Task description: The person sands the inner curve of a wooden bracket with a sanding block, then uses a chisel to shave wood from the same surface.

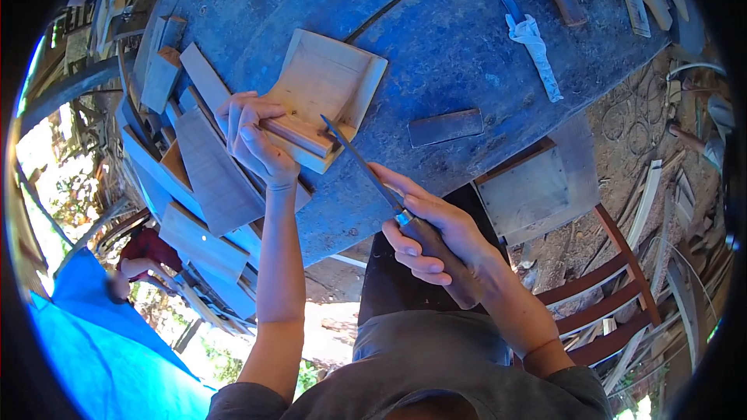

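Note:
My left hand (261, 136) is wrapped round a small reddish-brown wooden block (299, 134), resting over a pale, curved wooden piece (331, 70) on the blue worktop. My right hand (436, 225) grips the dark wooden handle of a tool with a long, narrow, tapering blade (362, 165). A metal ferrule joins blade and handle. The blade points up and left, its tip overlapping the right end of the small block in this view.
The blue worktop (436, 54) bears a dark flat wood block (446, 127) and a strip wrapped in white (534, 54). Boards (214, 171) pile up at left. A wooden chair (607, 288) stands at lower right. Another person (148, 253) is at lower left.

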